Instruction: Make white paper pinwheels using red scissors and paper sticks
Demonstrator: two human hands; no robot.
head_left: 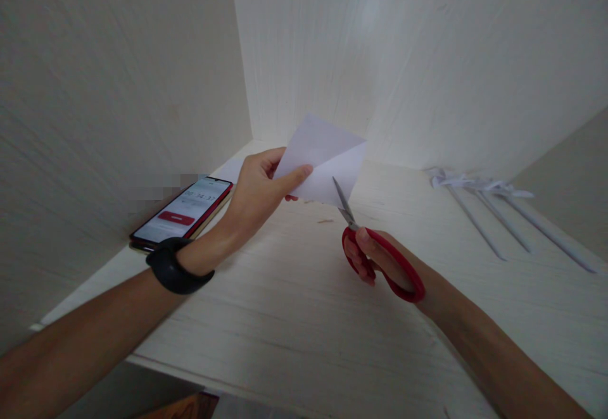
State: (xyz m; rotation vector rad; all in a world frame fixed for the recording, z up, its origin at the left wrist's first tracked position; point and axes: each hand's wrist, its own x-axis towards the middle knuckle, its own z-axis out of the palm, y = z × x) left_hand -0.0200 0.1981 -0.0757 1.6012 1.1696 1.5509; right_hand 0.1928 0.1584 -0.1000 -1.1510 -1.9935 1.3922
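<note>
Head view, looking forward and down into a pale, wood-grained alcove. The left hand is raised above the table and pinches a folded white paper at its left edge, the thumb lying across the near face and the fingers curled behind it. The paper is held clear of the table, tilted, with a diagonal fold line running across it. A dark band circles the left wrist.

The right hand grips a pair of red-handled scissors, the fingers passed through the red loops and closed about them. The metal blades point up and away toward the lower edge of the paper; their tips overlap that edge in the picture, but whether they touch or bite into it cannot be told. The blades appear nearly together.

Left of the left hand, a smartphone lies flat on the table against the side wall, its screen lit with digits and a red bar. On the far right of the table lie several thin white paper rolls, fanned out and well apart from both hands, each ending in a crumpled tuft toward the back wall.
</note>
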